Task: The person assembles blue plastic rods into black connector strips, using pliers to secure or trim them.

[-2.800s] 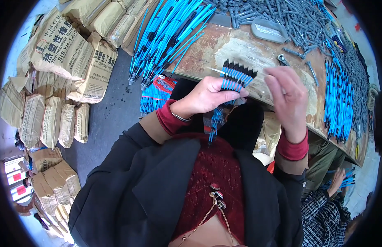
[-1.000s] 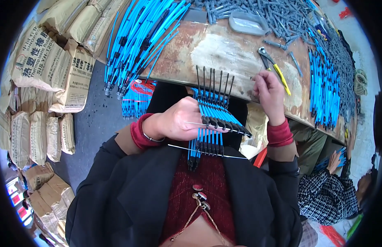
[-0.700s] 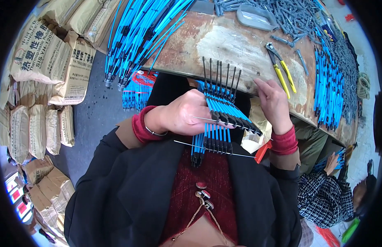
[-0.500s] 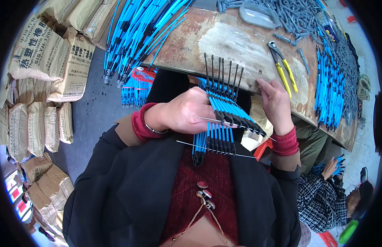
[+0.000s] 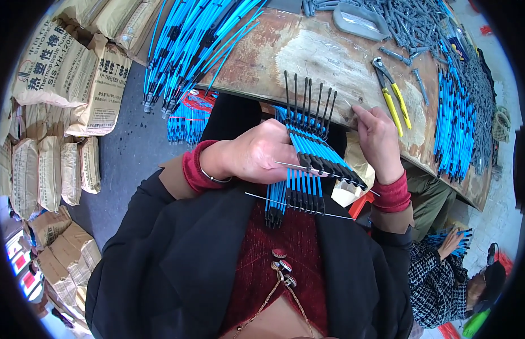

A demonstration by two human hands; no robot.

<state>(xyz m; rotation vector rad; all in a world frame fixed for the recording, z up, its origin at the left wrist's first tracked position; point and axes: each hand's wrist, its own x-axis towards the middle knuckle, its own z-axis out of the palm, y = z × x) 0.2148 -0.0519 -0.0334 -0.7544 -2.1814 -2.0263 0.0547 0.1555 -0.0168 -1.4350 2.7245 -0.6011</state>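
Observation:
My left hand [image 5: 261, 153] is closed around a set of blue rods [image 5: 314, 146] with black end pieces, held over my lap. A thin metal wire [image 5: 293, 166] crosses the rods' black joints, and another wire [image 5: 265, 199] runs through the lower row. Several black stems [image 5: 307, 101] stick up from the far end of the set. My right hand [image 5: 380, 138] is at the table edge, thumb and forefinger pinched on a thin metal wire [image 5: 347, 104] whose tip shows above them. Its other fingers are curled.
Yellow-handled pliers [image 5: 394, 97] lie on the worn wooden table [image 5: 307, 56]. Beyond are a grey tray [image 5: 361, 24] and a heap of grey plastic parts [image 5: 412, 22]. Blue rod bundles [image 5: 454, 121] lie at right, more [image 5: 194, 45] at left. Paper sacks [image 5: 104, 85] stand left; a co-worker [image 5: 443, 277] sits right.
My right fingertips now have a thin wire showing between them. The left hand and its rods are nearly still. The view has shifted slightly, and the co-worker's hand has moved a little.

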